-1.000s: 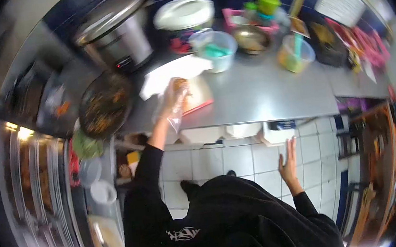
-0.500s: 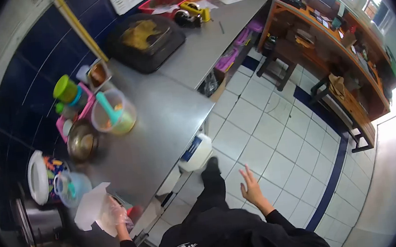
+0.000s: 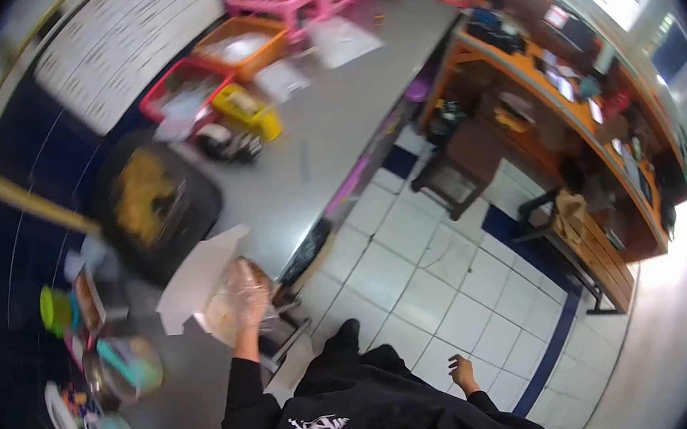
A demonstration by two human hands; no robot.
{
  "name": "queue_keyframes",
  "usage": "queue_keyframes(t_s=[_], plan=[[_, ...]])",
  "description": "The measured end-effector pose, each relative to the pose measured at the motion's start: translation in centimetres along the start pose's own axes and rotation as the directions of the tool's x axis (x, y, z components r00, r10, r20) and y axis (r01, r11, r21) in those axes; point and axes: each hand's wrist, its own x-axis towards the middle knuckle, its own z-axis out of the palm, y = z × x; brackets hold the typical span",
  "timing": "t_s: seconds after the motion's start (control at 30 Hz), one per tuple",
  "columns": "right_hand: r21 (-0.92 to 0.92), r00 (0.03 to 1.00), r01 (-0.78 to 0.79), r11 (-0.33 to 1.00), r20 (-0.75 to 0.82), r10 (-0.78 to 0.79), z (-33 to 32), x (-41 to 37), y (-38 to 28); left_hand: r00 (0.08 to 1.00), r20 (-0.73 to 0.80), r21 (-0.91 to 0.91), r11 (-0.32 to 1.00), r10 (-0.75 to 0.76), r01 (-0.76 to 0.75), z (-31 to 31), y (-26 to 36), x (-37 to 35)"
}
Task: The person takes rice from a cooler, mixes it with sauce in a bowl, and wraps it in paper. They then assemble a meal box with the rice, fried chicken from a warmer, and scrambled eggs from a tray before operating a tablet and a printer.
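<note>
My left hand (image 3: 249, 298), in a clear plastic glove, is closed on an open white paper food box (image 3: 198, 282). The lid stands up to the left, while the glove hides part of the box's inside. The box is held over the steel counter near its front edge. Something brown shows just beside the gloved fingers, too blurred to name. My right hand (image 3: 463, 373) hangs bare over the tiled floor, away from the counter, with nothing in it and its fingers loosely bent and apart.
A black covered tray (image 3: 197, 217) with yellowish food stands beyond the box. Farther along are a yellow tape dispenser (image 3: 247, 114), a red basket (image 3: 149, 105) and an orange basket (image 3: 270, 31). A tub with a turquoise-handled tool (image 3: 125, 365) stands left. Stools (image 3: 460, 167) line the right side.
My view and body have turned along the counter. My left hand has carried the box forward, toward the black tray. My right hand has dropped lower and its fingers have curled in.
</note>
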Motion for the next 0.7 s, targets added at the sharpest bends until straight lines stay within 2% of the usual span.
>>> queue_keyframes(t_s=[0.07, 0.13, 0.2, 0.27, 0.3, 0.37, 0.43, 0.47, 0.5, 0.57, 0.6, 0.67, 0.7], plan=[[-0.036, 0.991, -0.116, 0.993, -0.064, 0.114, -3.2, 1.0, 2.5, 0.992, -0.044, -0.062, 0.991, 0.119, -0.122, 4.1, -0.3, 5.6], [-0.094, 0.979, -0.202, 0.975, -0.044, 0.199, -6.2, 3.6, 3.2, 0.991, -0.008, 0.05, 0.989, 0.136, -0.136, 3.2, 2.5, 10.6], [-0.126, 0.976, -0.217, 0.968, -0.036, 0.214, -9.0, 8.7, 3.8, 0.995, -0.046, 0.224, 0.972, 0.084, -0.072, 7.2, 0.5, 14.7], [-0.133, 0.983, -0.183, 0.974, -0.051, 0.178, -12.7, 15.4, 4.0, 0.999, -0.008, 0.249, 0.968, 0.044, -0.04, 7.1, 1.2, 17.4], [-0.066, 0.983, -0.179, 0.982, -0.055, 0.176, -15.1, 19.4, 4.0, 0.981, 0.142, 0.217, 0.971, -0.135, 0.102, 7.6, 0.1, 18.9], [-0.039, 0.977, -0.173, 0.984, -0.133, 0.167, -22.0, 28.9, 1.7, 0.976, 0.01, 0.265, 0.941, -0.22, 0.209, 8.5, 1.3, 21.5], [0.02, 0.957, -0.085, 0.996, -0.277, 0.087, -30.1, 39.4, 0.6, 0.958, -0.034, 0.245, 0.927, -0.285, 0.285, 10.6, 8.0, 24.6], [-0.081, 0.888, -0.026, 0.996, -0.459, -0.014, -33.8, 45.5, 1.2, 0.953, -0.008, 0.218, 0.93, -0.302, 0.297, 12.2, 12.4, 26.0], [-0.038, 0.788, 0.111, 0.993, -0.605, -0.111, -41.1, 49.2, -2.1, 0.95, 0.035, 0.192, 0.935, -0.31, 0.298, 14.0, 17.2, 27.5], [0.108, 0.63, 0.368, 0.924, -0.759, -0.162, -57.0, 56.0, -8.8, 0.935, 0.169, 0.124, 0.948, -0.311, 0.293, 18.4, 27.0, 31.0], [-0.173, 0.41, 0.376, 0.91, -0.85, -0.331, -63.7, 60.5, -9.9, 0.921, 0.243, 0.086, 0.952, -0.305, 0.292, 20.2, 31.7, 32.4], [-0.075, 0.306, 0.451, 0.89, -0.923, -0.232, -77.2, 68.0, -13.5, 0.883, 0.375, 0.009, 0.954, -0.281, 0.3, 22.9, 39.6, 35.0], [-0.208, 0.174, 0.381, 0.901, -0.941, -0.291, -83.9, 70.9, -15.5, 0.861, 0.434, -0.029, 0.951, -0.267, 0.309, 24.1, 42.8, 36.1]])
